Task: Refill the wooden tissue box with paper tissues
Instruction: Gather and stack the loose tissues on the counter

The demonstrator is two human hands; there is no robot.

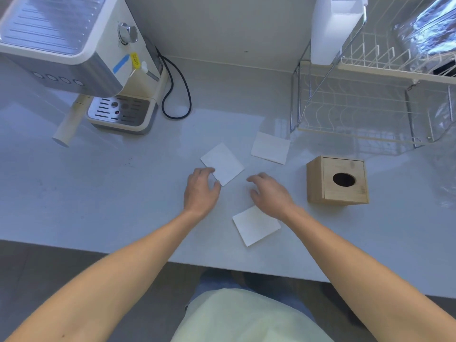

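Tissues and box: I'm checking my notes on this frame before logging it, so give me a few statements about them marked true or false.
1. Three tissues lie on the counter. True.
2. The box lies on its side. False: it stands upright, its oval hole facing up.
3. The left hand touches the middle tissue. True.
4. The right hand holds the box. False: it hovers apart from the box, gripping nothing.
5. A tissue sticks out of the box's hole. False: the hole shows only dark.
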